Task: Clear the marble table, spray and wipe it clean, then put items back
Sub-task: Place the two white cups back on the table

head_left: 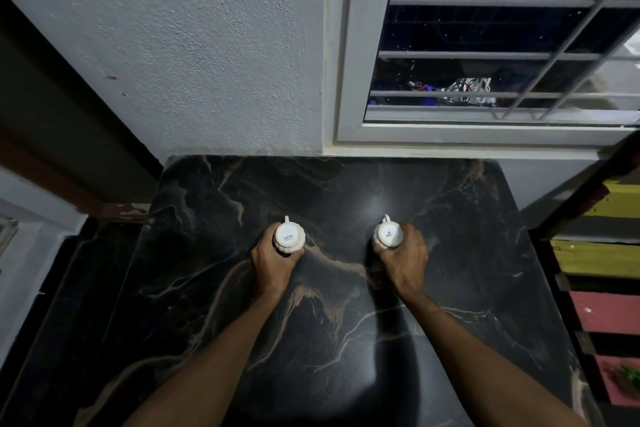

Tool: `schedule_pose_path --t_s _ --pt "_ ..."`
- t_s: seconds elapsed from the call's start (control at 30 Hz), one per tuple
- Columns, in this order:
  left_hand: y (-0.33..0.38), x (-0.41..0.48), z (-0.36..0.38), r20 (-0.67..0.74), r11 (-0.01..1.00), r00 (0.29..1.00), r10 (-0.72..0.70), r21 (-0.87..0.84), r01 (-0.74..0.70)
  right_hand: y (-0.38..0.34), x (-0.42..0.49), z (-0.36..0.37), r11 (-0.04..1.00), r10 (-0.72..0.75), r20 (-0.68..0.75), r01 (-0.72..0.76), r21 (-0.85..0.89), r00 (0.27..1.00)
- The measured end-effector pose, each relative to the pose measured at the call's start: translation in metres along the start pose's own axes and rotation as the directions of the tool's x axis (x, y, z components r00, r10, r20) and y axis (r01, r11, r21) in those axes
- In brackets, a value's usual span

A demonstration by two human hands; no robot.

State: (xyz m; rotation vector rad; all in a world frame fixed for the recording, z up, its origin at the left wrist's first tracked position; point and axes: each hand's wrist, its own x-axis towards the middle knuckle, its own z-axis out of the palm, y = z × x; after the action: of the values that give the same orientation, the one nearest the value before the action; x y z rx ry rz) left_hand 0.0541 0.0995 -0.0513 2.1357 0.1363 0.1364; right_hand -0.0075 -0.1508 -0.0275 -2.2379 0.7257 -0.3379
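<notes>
A barred window [502, 45] is set in the textured wall [190, 45]; painted slats [602, 263] (yellow, pink) are seen at the right edge

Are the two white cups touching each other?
Apart. The head view shows the left cup and the right cup with bare marble table between them, each in its own hand.

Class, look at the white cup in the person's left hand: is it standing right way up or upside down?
Upside down. The left cup shows its flat base with a printed maker's mark facing the camera.
</notes>
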Motion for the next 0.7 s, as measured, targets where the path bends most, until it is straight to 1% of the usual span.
schedule_pose_path --t_s 0.13,0.23,0.43,0.57,0.63,0.7 --pt "-0.002 -0.003 0.0 0.007 1.0 1.0 -0.017 -0.01 0.017 -0.002 -0.003 0.001 0.999 0.047 -0.009 -0.047 -0.008 0.999" --pt "-0.005 -0.004 0.0 0.019 0.999 0.999 -0.032 -0.01 0.032 -0.002 -0.002 0.0 0.999 0.049 0.002 -0.049 -0.009 0.999" --pt "-0.008 -0.005 -0.002 0.058 0.999 0.997 -0.052 -0.008 0.053 -0.004 -0.002 -0.009 0.998 0.055 0.053 -0.056 0.008 0.997" --pt "-0.005 -0.011 -0.006 0.089 0.998 0.994 -0.067 0.007 0.067 -0.001 -0.005 -0.017 0.996 0.093 0.116 -0.092 -0.012 0.989" --pt "0.006 -0.018 -0.008 0.083 0.999 0.995 -0.05 0.011 0.049 -0.002 -0.01 -0.026 0.996 0.091 0.126 -0.092 0.003 0.988" --pt "0.025 -0.027 -0.009 0.06 1.0 0.998 0.006 0.019 -0.007 -0.004 -0.015 -0.038 0.998 0.062 0.117 -0.065 0.017 0.991"
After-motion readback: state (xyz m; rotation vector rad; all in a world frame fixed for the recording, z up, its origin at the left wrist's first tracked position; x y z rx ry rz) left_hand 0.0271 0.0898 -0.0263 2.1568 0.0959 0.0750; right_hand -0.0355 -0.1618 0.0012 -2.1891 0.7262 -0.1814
